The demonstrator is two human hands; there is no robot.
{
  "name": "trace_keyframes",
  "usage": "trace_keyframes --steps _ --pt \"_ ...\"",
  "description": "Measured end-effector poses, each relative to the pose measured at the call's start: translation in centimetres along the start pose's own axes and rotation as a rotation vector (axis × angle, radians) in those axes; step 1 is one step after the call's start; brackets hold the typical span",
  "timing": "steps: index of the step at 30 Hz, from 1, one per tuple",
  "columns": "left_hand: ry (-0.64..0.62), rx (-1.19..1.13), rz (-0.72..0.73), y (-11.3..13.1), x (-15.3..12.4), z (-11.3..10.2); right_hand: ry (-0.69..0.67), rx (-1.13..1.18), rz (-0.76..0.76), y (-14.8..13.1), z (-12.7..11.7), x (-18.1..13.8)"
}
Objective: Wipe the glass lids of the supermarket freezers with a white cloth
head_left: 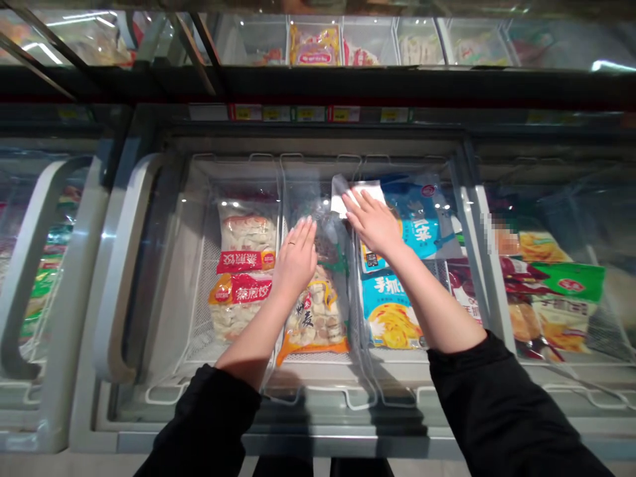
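A chest freezer (199, 442) is covered by a clear glass lid (318, 173), with a pale handle (107, 285) fixed along its left edge. Beneath it, blue bags (392, 311) are laid toward the right edge, and an orange-trimmed bag (322, 324) nearer the front edge's middle. The left hand (297, 257) is laid flat mid-lid, fingers together; whether anything is held underneath cannot be told. Under the right hand (370, 222), flattened with fingers slightly spread, a white sheet (338, 204) is pressed right of centre, toward the back edge. A thin ring (291, 243) is worn on the left hand.

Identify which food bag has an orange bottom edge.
The middle bag, between red-labelled bags and blue bags; its neighbours lack that orange edge.
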State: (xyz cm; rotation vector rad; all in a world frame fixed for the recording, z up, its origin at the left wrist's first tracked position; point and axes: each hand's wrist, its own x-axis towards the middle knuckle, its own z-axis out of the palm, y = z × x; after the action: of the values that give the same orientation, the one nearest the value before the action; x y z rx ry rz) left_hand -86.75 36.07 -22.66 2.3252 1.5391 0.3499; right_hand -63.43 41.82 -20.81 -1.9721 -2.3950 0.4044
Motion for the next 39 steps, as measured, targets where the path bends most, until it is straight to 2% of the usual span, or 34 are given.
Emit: trace_keyframes --steps 2,4,6,8,10,13,17,19,21,23,25,27,30,33,35,37,39 --pt "0.020 -0.048 0.005 -0.1 0.0 0.2 0.016 0.010 0.069 1.1 -0.5 0.3" --pt "0.056 -0.108 0.019 -0.3 -0.1 0.4 0.052 0.008 0.140 1.2 -0.2 -1.7" --pt "0.088 -0.152 0.034 -0.5 -0.1 0.7 0.080 -0.001 0.167 -0.3 0.7 -5.0" --pt "0.102 -0.175 0.042 -0.6 -0.2 0.8 0.061 0.004 0.108 -2.8 1.8 -8.1" --pt "0.096 -0.186 0.043 -0.6 -0.2 0.9 0.037 0.013 0.040 -5.2 2.6 -9.3" --pt "0.076 -0.197 0.039 -0.6 -0.2 1.0 0.019 0.020 -0.002 -6.2 2.6 -6.8" --pt "0.080 -0.210 0.033 -0.6 -0.1 1.0 0.041 0.028 0.105 -3.1 1.1 -1.6" --pt "0.087 -0.214 0.035 -0.6 -0.1 1.0 0.052 0.026 0.197 -1.9 0.8 -1.7" --pt "0.086 -0.226 0.035 -0.6 0.0 0.9 0.058 0.017 0.258 -2.3 1.2 -4.1" --pt "0.080 -0.242 0.035 -0.6 0.0 0.9 0.057 0.008 0.258 -4.5 2.0 -7.7" --pt "0.080 -0.260 0.034 -0.5 0.0 1.0 0.043 0.004 0.192 -7.1 2.9 -10.7" --pt "0.085 -0.271 0.032 -0.5 0.1 1.0 0.009 -0.002 0.108 -8.5 3.4 -12.1" --pt "0.089 -0.270 0.027 -0.6 0.1 1.1 -0.004 0.003 0.060 -6.9 3.1 -11.2" --pt "0.093 -0.272 0.029 -0.7 0.1 1.2 0.070 0.022 0.149 -3.1 2.7 -10.2" --pt "0.098 -0.280 0.030 -0.8 0.1 1.2 0.117 0.024 0.217 -2.0 3.1 -11.4" --pt "0.104 -0.286 0.030 -0.8 0.2 1.3 0.128 0.014 0.254 -3.2 3.9 -14.1" --pt "0.112 -0.292 0.031 -0.8 0.2 1.3 0.105 0.001 0.250 -6.2 4.8 -16.9"
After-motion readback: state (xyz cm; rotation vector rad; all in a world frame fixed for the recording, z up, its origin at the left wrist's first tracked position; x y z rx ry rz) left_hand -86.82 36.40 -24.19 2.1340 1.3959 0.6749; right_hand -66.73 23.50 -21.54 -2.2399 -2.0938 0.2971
